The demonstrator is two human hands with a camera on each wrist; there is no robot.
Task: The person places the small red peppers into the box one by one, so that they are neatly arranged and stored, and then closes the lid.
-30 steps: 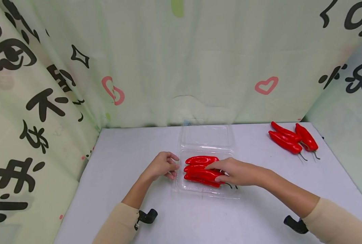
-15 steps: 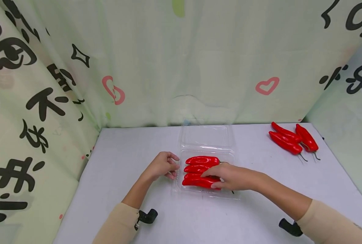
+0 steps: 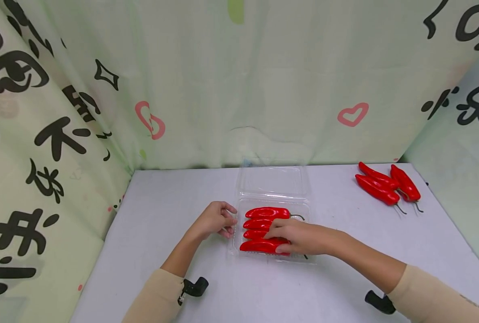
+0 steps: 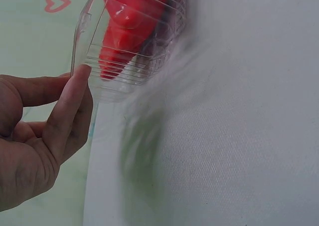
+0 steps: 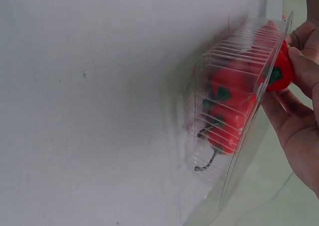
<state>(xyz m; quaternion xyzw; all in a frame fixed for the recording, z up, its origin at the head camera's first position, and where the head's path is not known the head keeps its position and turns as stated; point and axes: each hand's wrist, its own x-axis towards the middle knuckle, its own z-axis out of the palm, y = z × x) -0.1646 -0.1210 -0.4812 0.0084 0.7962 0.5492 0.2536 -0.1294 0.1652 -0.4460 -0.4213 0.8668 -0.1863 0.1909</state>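
Observation:
A clear plastic clamshell box (image 3: 305, 207) lies with its lid (image 3: 273, 181) folded back. My left hand (image 3: 217, 218) pinches the left rim between thumb and fingers, as the left wrist view (image 4: 75, 56) confirms. Inside, several red chili peppers (image 3: 267, 212) lie side by side, stems to the right. My right hand (image 3: 304, 235) reaches over the box and grips the nearest red chili pepper (image 3: 257, 245) near its stem end. The right wrist view has this pepper's end (image 5: 284, 69) at rim height. The fingers hide parts of the middle peppers.
Three more red chili peppers (image 3: 378, 188) lie together at the table's back right. The white tabletop (image 3: 174, 188) ends at a printed curtain (image 3: 207, 89) behind, with further curtains at both sides. A black wrist camera (image 3: 196, 286) sits on the left sleeve.
My right hand has moved toward the front of the box with the chili pepper, apart from the other peppers. The left hand stays at the rim.

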